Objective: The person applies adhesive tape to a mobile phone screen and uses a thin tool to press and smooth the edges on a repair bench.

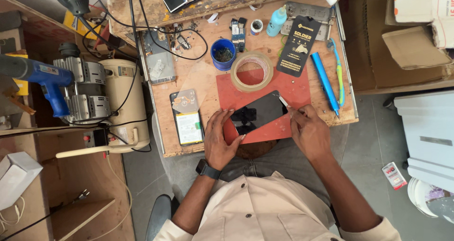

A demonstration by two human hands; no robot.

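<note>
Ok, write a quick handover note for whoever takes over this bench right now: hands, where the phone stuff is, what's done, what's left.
Left hand: steadies the near end of the black phone, fingers on its edge.
Right hand: pinches a small white tab at the phone's far corner.
Phone lies screen up on the red mat. Roll of tape rests at the mat's far edge; black protector packet beyond it; another phone, opened, lies left of the mat.
Done: phone laid flat and held.
Left: the tab is still gripped; whether any film is fully seated cannot be told.
</note>
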